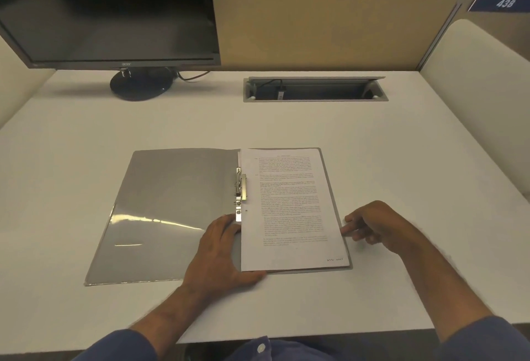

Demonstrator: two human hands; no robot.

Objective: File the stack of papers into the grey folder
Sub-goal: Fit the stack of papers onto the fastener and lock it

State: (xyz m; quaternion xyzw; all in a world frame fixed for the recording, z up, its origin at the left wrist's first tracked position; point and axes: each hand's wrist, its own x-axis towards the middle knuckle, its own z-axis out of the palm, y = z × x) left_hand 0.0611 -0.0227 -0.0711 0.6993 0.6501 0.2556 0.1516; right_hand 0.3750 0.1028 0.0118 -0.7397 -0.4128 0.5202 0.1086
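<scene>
Grey folder point(172, 211) lies open; papers point(292, 208) run lengthwise away, left hand point(223, 251) flat at the clip point(240, 193), right hand point(372, 224) loosely curled, empty.

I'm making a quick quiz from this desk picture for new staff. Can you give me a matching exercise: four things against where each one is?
Things:
1. stack of papers
2. left hand
3. right hand
4. monitor

Places:
A. far left corner of the desk
B. at the right edge of the papers
C. on the right half of the open grey folder
D. flat on the folder's spine, below the metal clip

Pairs: 1-C, 2-D, 3-B, 4-A
</scene>
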